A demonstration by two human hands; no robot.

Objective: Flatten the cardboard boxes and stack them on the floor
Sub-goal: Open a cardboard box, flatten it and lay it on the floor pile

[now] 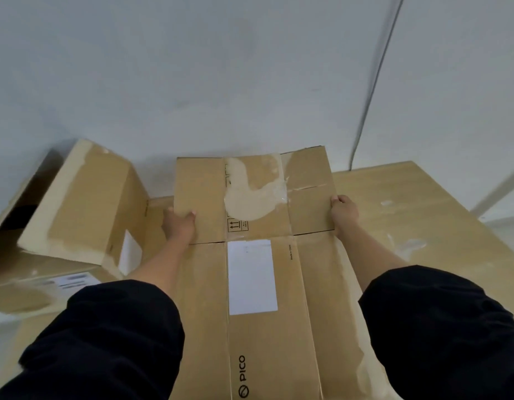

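Note:
A flattened brown cardboard box point(267, 327) with a white label and PICO printed on it lies in front of me. Its far flaps point(203, 194), patched with torn tape, tilt up slightly. My left hand point(179, 225) grips the left edge of those flaps, thumb on top. My right hand point(343, 212) grips their right edge. Under it lies another large flattened cardboard sheet point(417, 215). At the left stands an unflattened open box point(82, 206), tilted, its dark opening facing left.
A pale wall point(250, 82) rises just behind the boxes. A grey cable point(374, 90) runs down it at the right. More cardboard with a blurred label point(74, 280) lies at the lower left.

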